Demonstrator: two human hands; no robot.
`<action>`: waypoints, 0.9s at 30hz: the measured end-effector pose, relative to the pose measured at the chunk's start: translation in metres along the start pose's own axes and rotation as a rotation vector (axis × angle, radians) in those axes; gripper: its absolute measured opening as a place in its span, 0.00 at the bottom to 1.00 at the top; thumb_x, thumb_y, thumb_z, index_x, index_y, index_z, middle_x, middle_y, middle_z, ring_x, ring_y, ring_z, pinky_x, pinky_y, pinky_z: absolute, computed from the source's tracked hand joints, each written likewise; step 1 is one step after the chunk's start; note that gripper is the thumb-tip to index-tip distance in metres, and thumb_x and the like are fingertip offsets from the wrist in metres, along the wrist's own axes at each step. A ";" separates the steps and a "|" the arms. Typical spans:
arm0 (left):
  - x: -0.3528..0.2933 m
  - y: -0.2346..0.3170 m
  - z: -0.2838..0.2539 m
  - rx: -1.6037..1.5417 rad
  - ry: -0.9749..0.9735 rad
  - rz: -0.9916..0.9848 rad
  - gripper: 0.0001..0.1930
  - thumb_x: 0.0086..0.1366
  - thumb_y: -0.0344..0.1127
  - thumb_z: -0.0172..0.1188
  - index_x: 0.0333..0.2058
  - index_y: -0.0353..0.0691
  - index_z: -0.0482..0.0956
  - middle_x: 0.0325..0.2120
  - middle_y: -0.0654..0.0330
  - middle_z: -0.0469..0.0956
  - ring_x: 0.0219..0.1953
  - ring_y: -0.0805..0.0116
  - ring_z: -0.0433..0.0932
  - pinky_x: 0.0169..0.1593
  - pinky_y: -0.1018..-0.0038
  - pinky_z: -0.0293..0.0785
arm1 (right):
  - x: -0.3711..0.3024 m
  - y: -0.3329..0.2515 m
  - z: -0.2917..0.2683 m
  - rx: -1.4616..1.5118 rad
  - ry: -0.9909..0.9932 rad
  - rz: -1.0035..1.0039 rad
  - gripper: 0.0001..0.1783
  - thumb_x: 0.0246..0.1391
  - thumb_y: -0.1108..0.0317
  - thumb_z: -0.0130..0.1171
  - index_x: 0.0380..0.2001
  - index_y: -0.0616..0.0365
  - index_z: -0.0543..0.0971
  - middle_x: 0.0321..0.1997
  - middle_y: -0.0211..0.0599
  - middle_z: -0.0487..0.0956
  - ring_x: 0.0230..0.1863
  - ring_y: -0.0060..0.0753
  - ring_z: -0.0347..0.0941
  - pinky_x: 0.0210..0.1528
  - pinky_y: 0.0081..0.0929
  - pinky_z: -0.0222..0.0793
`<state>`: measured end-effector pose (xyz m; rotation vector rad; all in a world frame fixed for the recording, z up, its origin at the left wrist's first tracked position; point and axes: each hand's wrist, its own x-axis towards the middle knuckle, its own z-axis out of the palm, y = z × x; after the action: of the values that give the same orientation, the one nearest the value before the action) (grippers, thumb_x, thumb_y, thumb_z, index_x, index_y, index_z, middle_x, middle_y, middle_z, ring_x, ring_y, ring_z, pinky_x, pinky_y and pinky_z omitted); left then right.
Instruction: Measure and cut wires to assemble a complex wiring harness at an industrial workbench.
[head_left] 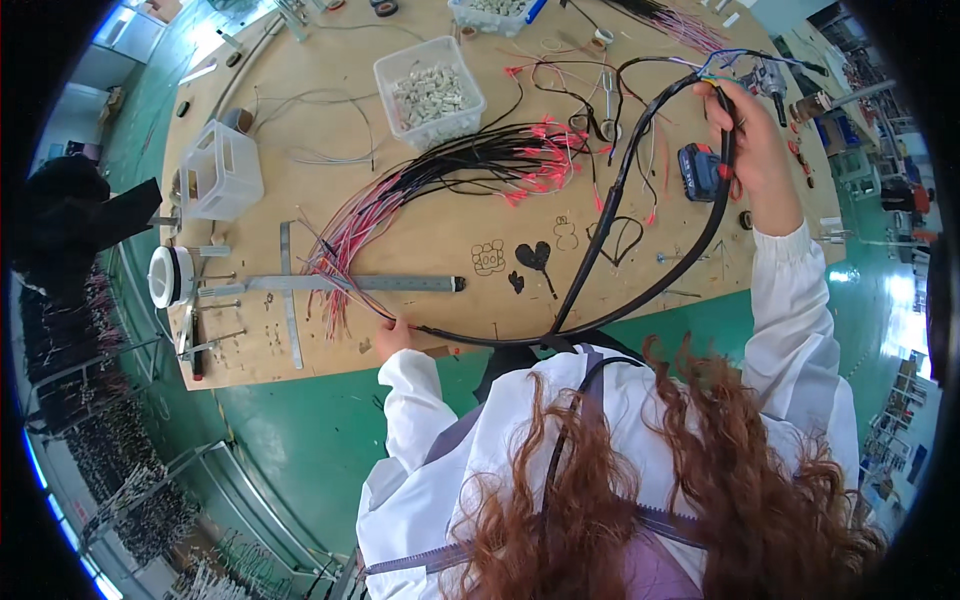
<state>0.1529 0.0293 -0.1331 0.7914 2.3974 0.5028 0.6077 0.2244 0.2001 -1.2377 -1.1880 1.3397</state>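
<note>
Two of our hands work one black sheathed cable harness (640, 170), which runs in a long loop across the near half of the wooden surface (450, 250). Our right hand (745, 135) is clenched around the upper stretch of the harness, lifting it off the surface near the far right, where a few thin coloured wires (722, 58) fan out of the sheath end. From there the sheath drops toward our chest and curves back along the near edge to our left hand (392, 335). The fingers of that hand pinch the harness at the point where it breaks out into a bundle of red and pink wires (345, 235); we cannot tell how tightly they close.

Just beside the right hand lies a blue and black battery pack (700, 172). Farther left, a broad sheaf of black wires with red terminals (510, 160) spreads over the middle of the surface. Beyond it stands a clear plastic tub of small white connectors (430, 92), and well to the left a white open-sided plastic box (222, 168). A metal ruler-like bar (350, 284) lies flat near the left hand, crossing under the red wires. A white round spool (170, 276) sits at the left edge of the surface.
</note>
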 end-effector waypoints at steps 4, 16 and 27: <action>-0.003 0.011 -0.043 -1.095 -0.315 -0.241 0.04 0.55 0.34 0.55 0.26 0.41 0.72 0.19 0.61 0.76 0.21 0.73 0.74 0.24 0.81 0.70 | 0.011 -0.011 -0.007 0.108 0.053 -0.036 0.17 0.54 0.58 0.46 0.33 0.62 0.74 0.15 0.17 0.57 0.15 0.11 0.50 0.17 0.11 0.44; -0.057 0.142 -0.173 -1.446 -0.495 0.409 0.09 0.63 0.36 0.45 0.33 0.37 0.69 0.27 0.56 0.74 0.30 0.68 0.76 0.34 0.75 0.77 | 0.071 0.068 -0.096 -0.551 0.347 0.116 0.14 0.45 0.53 0.52 0.21 0.51 0.74 0.16 0.21 0.67 0.14 0.17 0.59 0.15 0.17 0.50; -0.103 0.219 -0.168 -1.425 -0.501 0.496 0.11 0.62 0.38 0.49 0.29 0.35 0.68 0.24 0.55 0.74 0.25 0.72 0.73 0.26 0.81 0.70 | -0.073 0.075 0.194 -0.473 -0.455 -0.513 0.22 0.51 0.55 0.51 0.40 0.64 0.68 0.39 0.44 0.72 0.42 0.37 0.69 0.47 0.30 0.61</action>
<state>0.2114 0.1009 0.1465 0.6385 0.8954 1.6593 0.4170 0.1330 0.1379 -0.8506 -2.0730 0.9983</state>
